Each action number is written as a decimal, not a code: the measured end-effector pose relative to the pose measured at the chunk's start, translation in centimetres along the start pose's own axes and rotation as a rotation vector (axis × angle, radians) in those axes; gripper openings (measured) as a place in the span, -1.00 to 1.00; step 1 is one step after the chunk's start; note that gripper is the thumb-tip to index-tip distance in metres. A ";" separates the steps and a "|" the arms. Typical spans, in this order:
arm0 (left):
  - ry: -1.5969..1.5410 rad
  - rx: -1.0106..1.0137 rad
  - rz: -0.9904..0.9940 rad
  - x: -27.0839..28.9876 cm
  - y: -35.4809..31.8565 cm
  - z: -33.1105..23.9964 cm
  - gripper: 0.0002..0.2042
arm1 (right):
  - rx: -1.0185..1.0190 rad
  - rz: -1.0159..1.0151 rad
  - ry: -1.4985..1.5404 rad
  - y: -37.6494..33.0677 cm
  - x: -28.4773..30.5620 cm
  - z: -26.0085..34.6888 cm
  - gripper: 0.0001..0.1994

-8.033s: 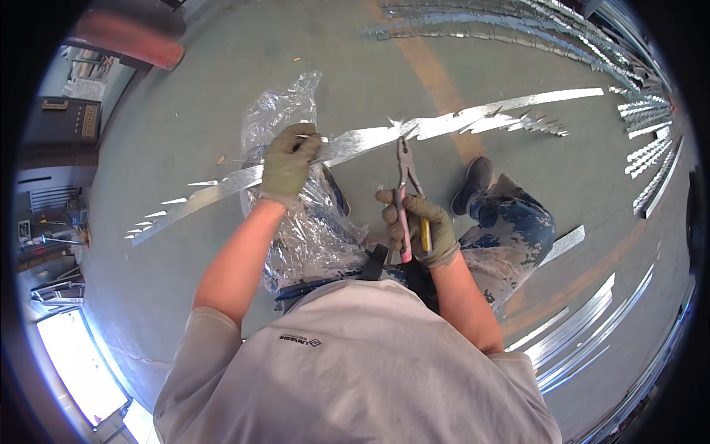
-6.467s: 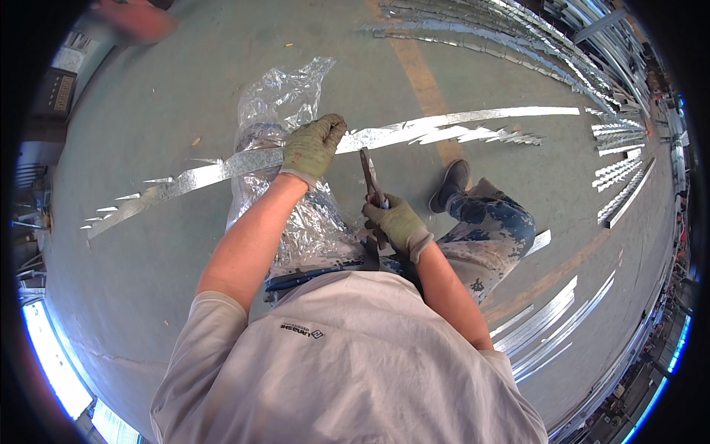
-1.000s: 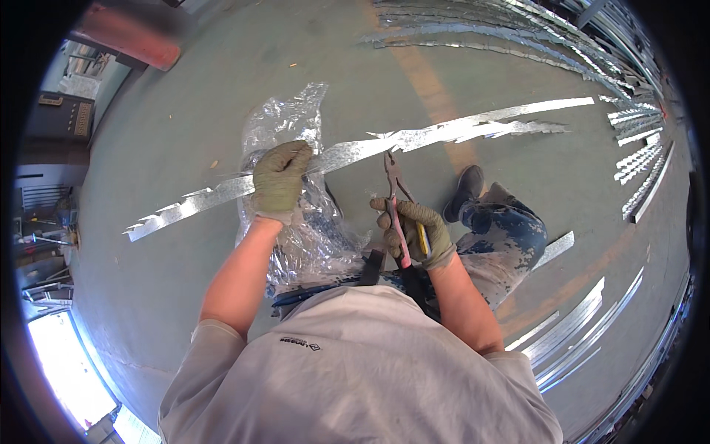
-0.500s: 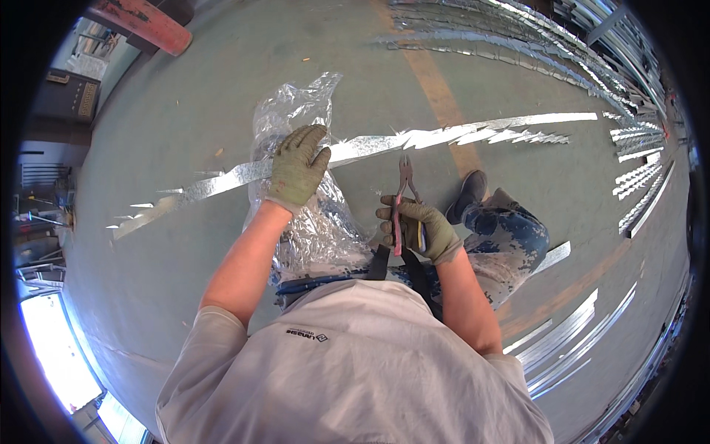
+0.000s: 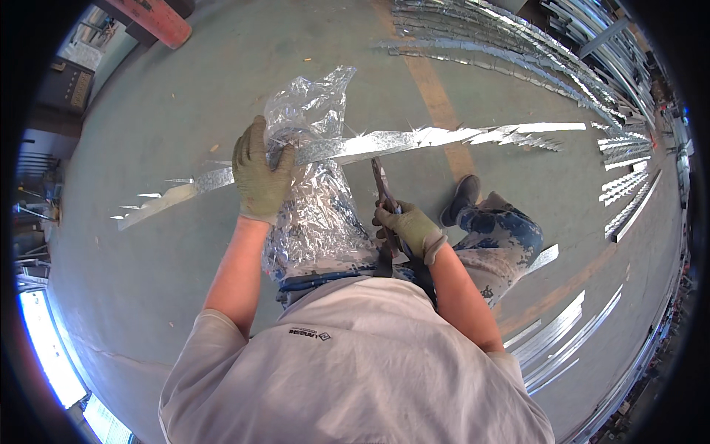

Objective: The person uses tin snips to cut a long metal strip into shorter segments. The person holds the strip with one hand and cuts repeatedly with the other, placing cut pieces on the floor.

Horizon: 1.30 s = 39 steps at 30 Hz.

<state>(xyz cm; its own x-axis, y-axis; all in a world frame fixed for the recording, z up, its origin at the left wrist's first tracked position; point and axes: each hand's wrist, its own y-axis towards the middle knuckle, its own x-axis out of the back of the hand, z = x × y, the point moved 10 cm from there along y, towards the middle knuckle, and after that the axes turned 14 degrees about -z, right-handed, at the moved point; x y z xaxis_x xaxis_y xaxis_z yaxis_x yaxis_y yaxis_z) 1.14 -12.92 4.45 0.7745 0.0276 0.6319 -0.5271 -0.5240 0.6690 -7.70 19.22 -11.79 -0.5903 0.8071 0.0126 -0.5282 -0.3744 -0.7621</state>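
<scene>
A long shiny metal strip (image 5: 384, 143) with jagged, toothed cuts along its edges lies crosswise in front of me, over clear plastic film (image 5: 314, 211) draped on my leg. My left hand (image 5: 262, 177), in an olive work glove, is closed over the strip left of the film, its thumb toward the film. My right hand (image 5: 413, 228), gloved alike, grips a pair of pliers (image 5: 383, 185) below the strip. Their jaws point up toward the strip's lower edge; whether they touch it I cannot tell. The handles are mostly hidden in my fingers.
Several toothed metal strips (image 5: 488, 46) lie on the floor at the far right, with shorter toothed pieces (image 5: 625, 152) nearer. Plain flat strips (image 5: 558, 329) are at the lower right. A red beam (image 5: 159, 22) stands far left. My shoe (image 5: 464, 194) rests right of the pliers.
My left hand has slid left along the strip. My right hand has turned the pliers and shifted them slightly left. The plastic film's top has moved a little right.
</scene>
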 end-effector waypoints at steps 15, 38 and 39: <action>0.098 0.053 0.248 -3.8 -0.9 2.9 -0.49 | 0.023 -0.054 -0.027 0.4 -0.9 0.8 -0.54; 0.075 0.037 0.218 -4.2 -0.6 2.8 -0.49 | -0.009 -0.063 0.091 1.3 -1.1 0.1 -0.69; 0.085 0.037 0.219 -4.3 -0.7 2.7 -0.49 | -0.010 -0.055 0.112 1.6 -1.1 -0.1 -0.70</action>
<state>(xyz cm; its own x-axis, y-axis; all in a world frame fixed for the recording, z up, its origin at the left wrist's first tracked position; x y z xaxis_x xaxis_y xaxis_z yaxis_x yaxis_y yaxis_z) -0.85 -15.00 0.23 0.6102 -0.0195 0.7920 -0.6648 -0.5563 0.4985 -7.82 17.79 -13.03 -0.4886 0.8723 -0.0175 -0.5516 -0.3244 -0.7684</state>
